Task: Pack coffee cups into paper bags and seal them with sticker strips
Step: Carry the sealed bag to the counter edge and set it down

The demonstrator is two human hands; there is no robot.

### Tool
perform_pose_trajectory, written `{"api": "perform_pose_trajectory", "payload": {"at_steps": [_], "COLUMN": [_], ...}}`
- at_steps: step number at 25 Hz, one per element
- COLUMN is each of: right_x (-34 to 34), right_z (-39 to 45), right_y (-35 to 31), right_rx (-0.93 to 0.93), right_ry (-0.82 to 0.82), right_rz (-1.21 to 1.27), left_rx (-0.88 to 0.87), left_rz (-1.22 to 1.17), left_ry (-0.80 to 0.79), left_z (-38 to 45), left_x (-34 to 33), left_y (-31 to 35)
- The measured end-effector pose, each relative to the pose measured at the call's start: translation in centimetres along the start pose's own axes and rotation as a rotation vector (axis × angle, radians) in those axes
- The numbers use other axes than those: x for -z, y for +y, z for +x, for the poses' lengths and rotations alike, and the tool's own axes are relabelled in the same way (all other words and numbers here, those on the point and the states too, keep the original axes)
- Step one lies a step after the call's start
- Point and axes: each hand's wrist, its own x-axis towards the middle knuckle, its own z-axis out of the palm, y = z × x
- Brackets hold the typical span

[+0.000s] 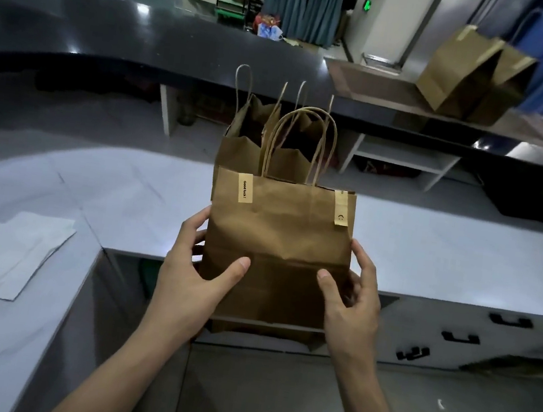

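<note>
Brown kraft, the sealed bag [279, 241] hangs off the counter [430, 247] edge, gripped low on both sides by the left hand [197, 275] and right hand [349, 295], thumbs across its front. Two sticker strips [244, 188] close its top; cups inside are hidden, presumably upright. Keep it level, supported near the base, and set it clear of the open bags [254, 141] behind.

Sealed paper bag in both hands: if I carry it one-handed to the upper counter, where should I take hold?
Likely the twisted paper handles, taken from above. They stand upright over the sealed paper bag, whose mouth is closed by two sticker strips, so there is no open rim to pinch. The left hand and right hand now hold its lower sides.
</note>
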Motion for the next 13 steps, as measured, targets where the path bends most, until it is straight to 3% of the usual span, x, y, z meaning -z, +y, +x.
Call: {"api": "perform_pose_trajectory", "payload": {"at_steps": [13], "right_x": [13.3], "right_z": [11.2], "right_y": [2.5], "right_rx": [-0.011], "right_ry": [0.071], "right_rz": [0.145], "left_rx": [-0.048], "left_rz": [0.068], "left_ry": [-0.052], "left_z": [5.2], "left_x": [-16.8], "left_y": [4.0]}}
